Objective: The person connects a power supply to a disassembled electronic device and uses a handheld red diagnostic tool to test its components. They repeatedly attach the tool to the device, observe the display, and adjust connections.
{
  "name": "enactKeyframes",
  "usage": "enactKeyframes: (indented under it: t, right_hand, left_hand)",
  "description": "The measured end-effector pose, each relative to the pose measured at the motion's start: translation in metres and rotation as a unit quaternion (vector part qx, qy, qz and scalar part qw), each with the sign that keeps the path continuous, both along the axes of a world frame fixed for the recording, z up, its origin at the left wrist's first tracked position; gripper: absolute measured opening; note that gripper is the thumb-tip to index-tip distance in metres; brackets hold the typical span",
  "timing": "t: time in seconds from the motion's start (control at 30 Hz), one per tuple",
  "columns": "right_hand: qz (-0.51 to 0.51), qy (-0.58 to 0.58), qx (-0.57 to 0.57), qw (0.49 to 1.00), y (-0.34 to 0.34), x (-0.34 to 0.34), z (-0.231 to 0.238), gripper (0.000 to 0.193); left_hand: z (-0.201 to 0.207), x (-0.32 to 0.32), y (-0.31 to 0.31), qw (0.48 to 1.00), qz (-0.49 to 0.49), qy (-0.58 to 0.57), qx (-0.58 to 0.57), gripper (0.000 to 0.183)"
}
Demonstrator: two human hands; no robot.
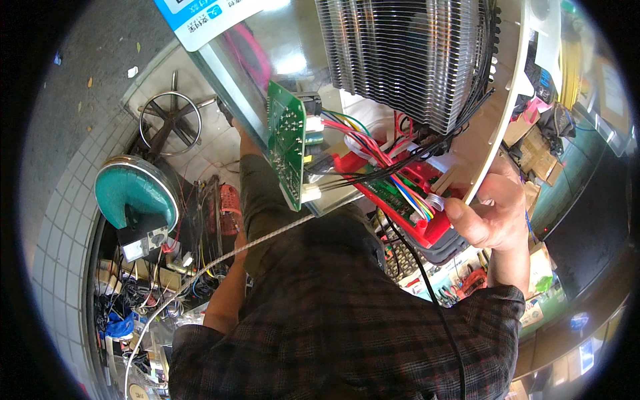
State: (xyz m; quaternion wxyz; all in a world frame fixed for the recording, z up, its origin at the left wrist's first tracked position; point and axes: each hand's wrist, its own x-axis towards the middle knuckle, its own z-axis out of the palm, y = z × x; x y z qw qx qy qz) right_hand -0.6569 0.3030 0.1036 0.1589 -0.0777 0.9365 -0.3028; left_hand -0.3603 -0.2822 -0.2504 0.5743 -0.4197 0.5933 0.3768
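Note:
My right hand [490, 212] is closed around the lower edge of a curved white plastic housing [503, 130], fingers on its outer side. Its thumb lies close to a whitish connector and a bundle of coloured wires [413, 199]. Inside the housing is a finned metal block [407, 60]. Below the fins sits a red plastic tray [427, 233] holding a circuit board. Red and black wires run left to a green circuit board [287, 150] standing on edge by the glass counter [233, 100]. My left forearm [227, 293] reaches down beside my thigh; the hand is hidden.
A teal round stool [133, 193] and a wheeled base with a metal ring [170, 123] stand at left. Tangled cables and parts [143, 300] fill the lower left. A pale braided cord [220, 259] and black cable [427, 280] cross my body. Cardboard boxes [537, 157] lie right.

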Motion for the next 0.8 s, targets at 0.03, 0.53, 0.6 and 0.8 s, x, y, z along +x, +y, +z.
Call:
enactKeyframes:
  t: [0.03,0.53,0.6,0.8]
  right_hand:
    - [0.006,-0.006,0.001,1.0,0.001,0.0,0.0,0.05]
    - [0.014,0.035,0.014,0.999,0.002,0.009,-0.002,0.068]
    - [0.015,0.039,0.022,0.999,0.002,0.009,-0.002,0.065]
    - [-0.02,0.053,-0.04,0.998,0.009,0.017,-0.01,0.057]
  left_hand:
    - [-0.001,0.0,0.0,1.0,-0.002,-0.001,0.0,0.089]
    - [-0.003,0.004,0.006,1.0,-0.019,-0.005,0.008,0.087]
    - [-0.003,0.004,0.007,1.0,-0.02,-0.005,0.008,0.087]
    - [-0.005,0.006,0.005,1.0,-0.014,-0.01,0.007,0.087]
